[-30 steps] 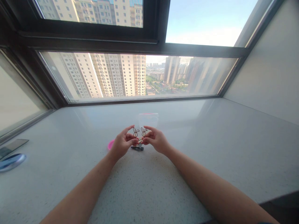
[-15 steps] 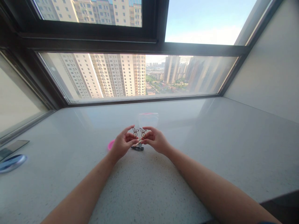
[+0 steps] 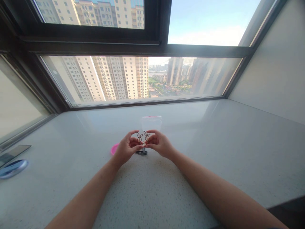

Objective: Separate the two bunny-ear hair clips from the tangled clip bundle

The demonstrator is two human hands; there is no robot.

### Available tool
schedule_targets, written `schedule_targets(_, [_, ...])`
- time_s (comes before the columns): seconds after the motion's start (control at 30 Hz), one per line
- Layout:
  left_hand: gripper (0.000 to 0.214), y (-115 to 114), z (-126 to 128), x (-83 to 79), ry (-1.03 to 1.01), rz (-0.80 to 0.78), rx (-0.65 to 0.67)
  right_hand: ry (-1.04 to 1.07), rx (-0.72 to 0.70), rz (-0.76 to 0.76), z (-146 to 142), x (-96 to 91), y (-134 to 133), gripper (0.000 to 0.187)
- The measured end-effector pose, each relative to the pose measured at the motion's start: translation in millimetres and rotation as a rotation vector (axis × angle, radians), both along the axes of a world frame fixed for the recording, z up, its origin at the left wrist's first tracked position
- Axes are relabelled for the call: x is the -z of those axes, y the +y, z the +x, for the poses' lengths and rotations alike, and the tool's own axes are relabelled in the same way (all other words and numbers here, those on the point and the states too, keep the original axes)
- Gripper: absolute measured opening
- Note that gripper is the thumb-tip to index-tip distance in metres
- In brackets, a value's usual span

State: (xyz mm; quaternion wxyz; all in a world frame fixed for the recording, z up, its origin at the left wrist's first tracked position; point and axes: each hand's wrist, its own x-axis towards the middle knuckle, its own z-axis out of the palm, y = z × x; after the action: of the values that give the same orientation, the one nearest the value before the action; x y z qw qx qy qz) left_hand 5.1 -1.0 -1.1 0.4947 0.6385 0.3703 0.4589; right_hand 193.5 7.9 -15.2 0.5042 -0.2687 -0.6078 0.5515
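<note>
My left hand (image 3: 127, 147) pinches a small rabbit-shaped hair clip (image 3: 139, 139), a thin dark outline with two long ears, between thumb and forefinger. A matching rabbit-shaped hair clip (image 3: 147, 138) stands upright in my right hand (image 3: 160, 144), gripped the same way. The two clips are side by side, their ears pointing up, with a narrow gap between. Under my fingertips, black hair clips (image 3: 142, 153) lie on the counter, partly covered by the hands. A pink round object (image 3: 114, 149) shows behind my left wrist, partly hidden.
A clear plastic zip bag (image 3: 152, 121) with a pink seal lies just beyond my hands on the pale speckled counter (image 3: 152, 190). At the far left are a flat dark panel (image 3: 14, 155) and a shiny blue oval object (image 3: 13, 168). A dark-framed window (image 3: 152, 103) borders the back.
Both hands have shifted slightly to the right, and the two rabbit-shaped hair clips are a little closer together. The left hand still pinches one and the right hand the other.
</note>
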Motion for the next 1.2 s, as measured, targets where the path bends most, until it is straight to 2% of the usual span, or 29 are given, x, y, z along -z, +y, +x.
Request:
schedule_targets(0.27, [0.069, -0.5, 0.4, 0.7, -0.041, -0.004, 0.031, -0.039, 0.041, 0.01, 0.1, 0.2, 1.4, 0.06])
schedule_targets(0.57, [0.067, -2.1, -0.8, 0.4, 0.019, 0.024, 0.025, -0.086, 0.077, 0.051, 1.2, 0.1, 2.0, 0.057])
schedule_targets(0.83, [0.063, -2.5, -5.3, -1.2, 0.271, 0.219, -0.052, -0.133, 0.083, 0.079, 1.9, 0.5, 2.3, 0.054])
schedule_targets(1.07, [0.057, -1.3, -7.6, -3.7, 0.402, 0.409, -0.134, -0.265, 0.155, 0.185, 3.6, -0.9, 2.8, 0.049])
schedule_targets(1.2, [0.058, -1.1, -6.9, -2.7, 0.374, 0.38, -0.137, -0.3, 0.199, 0.223, 4.6, -1.7, 3.6, 0.051])
